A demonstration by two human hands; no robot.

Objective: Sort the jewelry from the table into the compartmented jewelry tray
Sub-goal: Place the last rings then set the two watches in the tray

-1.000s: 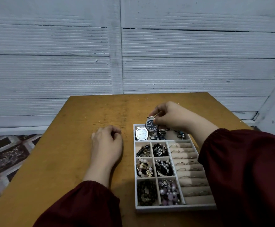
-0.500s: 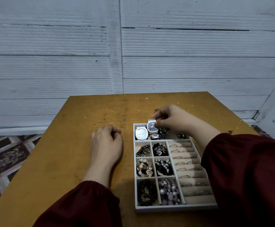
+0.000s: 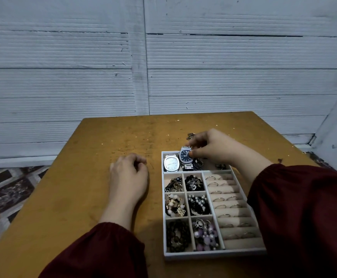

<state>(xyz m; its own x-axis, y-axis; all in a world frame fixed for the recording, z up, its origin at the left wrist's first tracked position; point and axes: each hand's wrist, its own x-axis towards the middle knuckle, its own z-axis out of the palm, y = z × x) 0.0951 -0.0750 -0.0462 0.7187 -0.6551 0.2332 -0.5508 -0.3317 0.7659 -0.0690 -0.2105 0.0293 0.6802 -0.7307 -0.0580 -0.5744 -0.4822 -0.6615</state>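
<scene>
The right hand (image 3: 209, 149) pinches the dark watch (image 3: 185, 155) by its case in the far compartment of the tray (image 3: 213, 254), just beside the pale watch (image 3: 171, 162); the left hand (image 3: 129, 173) rests loosely curled and empty on the worktop (image 3: 83, 197). Best to lay it dial-up beside its neighbour, not on it, and let go only once the band settles; a small piece (image 3: 190, 135) just beyond the right hand looks unsorted

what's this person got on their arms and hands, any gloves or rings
Dark red long sleeves, loose, gathered at the cuffs: left sleeve, right sleeve. The left hand and right hand are bare: no gloves, no rings or bracelets visible.
</scene>
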